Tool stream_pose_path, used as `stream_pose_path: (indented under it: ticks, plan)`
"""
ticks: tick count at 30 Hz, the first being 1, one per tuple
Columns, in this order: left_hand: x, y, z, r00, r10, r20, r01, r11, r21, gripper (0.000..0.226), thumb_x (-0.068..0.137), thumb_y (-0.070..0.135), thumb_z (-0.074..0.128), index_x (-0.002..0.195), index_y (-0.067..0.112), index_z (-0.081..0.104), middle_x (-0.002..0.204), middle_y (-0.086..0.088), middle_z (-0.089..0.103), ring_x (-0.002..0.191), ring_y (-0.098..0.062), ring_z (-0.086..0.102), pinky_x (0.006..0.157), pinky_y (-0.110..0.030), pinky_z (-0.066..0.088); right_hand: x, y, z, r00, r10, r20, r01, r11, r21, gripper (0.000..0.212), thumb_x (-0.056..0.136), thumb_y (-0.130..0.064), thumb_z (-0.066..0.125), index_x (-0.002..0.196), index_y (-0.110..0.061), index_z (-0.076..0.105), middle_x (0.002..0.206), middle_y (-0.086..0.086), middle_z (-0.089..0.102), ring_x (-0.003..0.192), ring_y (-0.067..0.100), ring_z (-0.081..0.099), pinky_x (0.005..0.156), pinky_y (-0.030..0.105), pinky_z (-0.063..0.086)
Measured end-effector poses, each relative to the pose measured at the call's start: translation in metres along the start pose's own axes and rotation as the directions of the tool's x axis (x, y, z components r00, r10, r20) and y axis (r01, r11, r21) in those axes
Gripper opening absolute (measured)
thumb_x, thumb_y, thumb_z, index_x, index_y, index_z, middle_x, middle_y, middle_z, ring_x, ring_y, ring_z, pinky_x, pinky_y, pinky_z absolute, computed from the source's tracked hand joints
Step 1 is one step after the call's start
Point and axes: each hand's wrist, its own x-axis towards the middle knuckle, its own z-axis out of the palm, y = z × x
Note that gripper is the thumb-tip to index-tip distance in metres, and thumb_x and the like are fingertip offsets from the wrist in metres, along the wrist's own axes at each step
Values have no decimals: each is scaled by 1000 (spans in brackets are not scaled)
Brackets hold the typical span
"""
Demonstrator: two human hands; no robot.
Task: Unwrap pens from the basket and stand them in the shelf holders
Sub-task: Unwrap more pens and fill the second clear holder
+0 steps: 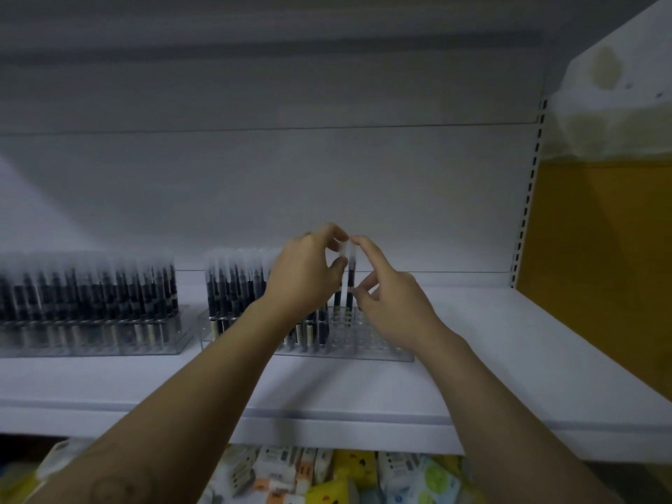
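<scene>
- Head view, left hand [305,276]: the forearm rises from the lower left with the back of the hand to the camera. Forefinger and thumb curl round the clear cap of a pen [350,281] and pinch it. The fingertips are blurred.
- Right hand [394,309]: the forearm rises from the lower right. The forefinger stretches up to the cap's right side and the thumb presses the dark barrel lower down, so this hand grips the same pen. The other fingers are loosely curled.
- Pen: slim and upright, with a dark barrel and a frosted clear cap. It stands between both hands with its foot at the perforated top of the near holder [367,343]. Whether it sits in a hole cannot be told.
- Near holder: clear plastic block with a grid of round holes. Its left part is packed with matching stocked pens [232,285], and bare holes show at its right.
- Second holder [91,343]: same clear plastic, further left on the shelf, with dense rows of dark barrels and pale caps.
- Shelf [491,351]: white, smooth and flat, with a plain front edge.
- Slotted upright [528,220]: white strip with dark rectangular slots, at the right.
- Side panel [600,249]: flat and orange-yellow, beyond the upright.
- Packets [327,474]: small, colourful and printed, heaped below the shelf.
</scene>
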Motion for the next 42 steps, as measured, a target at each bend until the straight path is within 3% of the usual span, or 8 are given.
stream_pose_path:
  ticks: [6,15,18,21,23,27,36,42]
  plan:
    - [8,0,-3,997,-74,-12,73,996,-60,17,92,25,60,108,20,61,103,7,67,95,-11,62,75,-24,47,3,-6,-3,999,3,45,-2,999,-36,76,95,-16,55,143,-53,9,89,-3,65,72,16,64,67,33,58]
    - [6,-3,-14,982,-109,155,104,994,44,15,90,22,59,104,25,61,100,-3,71,92,-23,66,76,-36,56,1,-9,-3,999,13,35,-13,1000,-5,70,95,-14,51,146,-48,17,87,-1,66,73,18,65,68,34,58]
    - [1,0,-19,981,-95,167,86,995,57,20,91,24,57,111,26,60,101,-6,70,90,-22,64,72,-28,50,2,-10,-6,998,11,56,-10,1000,-27,70,96,-16,52,146,-49,16,95,-6,64,80,13,63,73,31,57]
    - [-5,4,-29,987,-56,149,42,995,95,31,93,31,55,124,25,57,119,-3,64,113,-21,56,104,-34,38,1,-11,-9,998,20,51,-18,999,-40,71,96,-21,54,146,-52,15,116,-4,58,94,13,60,83,32,54]
    - [-10,6,-37,992,-28,123,14,993,113,36,94,32,55,129,24,54,133,1,57,124,-19,48,112,-35,29,-1,-13,-10,999,7,50,-4,998,-60,73,96,-22,56,146,-52,12,127,-2,53,102,14,57,88,31,50]
    - [-27,5,-54,995,24,97,-36,991,128,36,94,31,55,129,25,54,136,4,54,125,-17,47,111,-34,29,-5,-21,-17,999,-29,31,33,989,-147,79,95,-23,57,148,-50,5,140,2,43,118,19,50,95,33,44]
    - [-76,-11,-84,997,44,66,-51,992,116,37,90,29,60,126,22,57,126,1,61,114,-19,55,98,-35,46,-30,-65,-8,992,-122,36,127,962,-241,69,92,-25,60,150,-32,24,152,-2,30,135,19,37,107,31,32]
    - [-92,-26,-97,993,-4,121,-10,993,117,39,91,27,58,130,23,55,128,1,59,114,-20,54,98,-36,45,-2,-49,-17,984,106,-142,-134,969,-207,65,90,-30,63,148,-22,35,148,13,35,127,31,46,105,35,36]
